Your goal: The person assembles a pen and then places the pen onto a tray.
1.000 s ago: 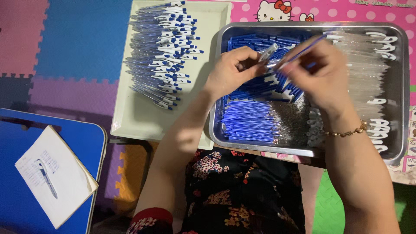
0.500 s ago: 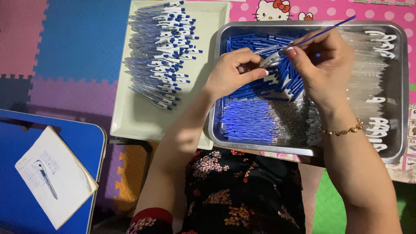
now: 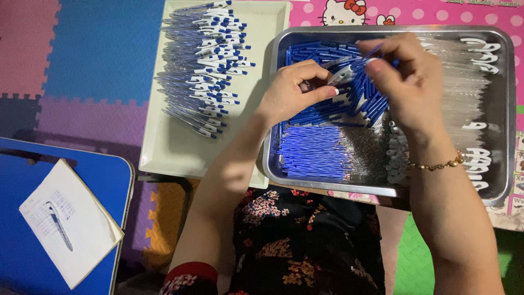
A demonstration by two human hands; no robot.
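Both hands work over a steel tray (image 3: 505, 114) filled with pen parts. My left hand (image 3: 292, 90) pinches a small white and clear pen piece (image 3: 343, 75) between thumb and fingers. My right hand (image 3: 406, 82) grips a thin blue pen part (image 3: 374, 52) whose tip points at that piece; the two hands almost touch. Under them lie blue barrels (image 3: 316, 57), blue refills (image 3: 311, 153), small springs (image 3: 368, 150) and clear barrels with white clips (image 3: 464, 82). A gold bracelet (image 3: 436, 164) circles my right wrist.
A cream tray (image 3: 180, 147) to the left holds a stack of finished blue and white pens (image 3: 204, 65). A blue folding table (image 3: 16, 207) at lower left carries a notepad (image 3: 68, 221) with a pen on it. Coloured foam mats cover the floor.
My right hand has brought the long blue part down from a raised slant toward the left hand, and the two hands have closed together over the tray.
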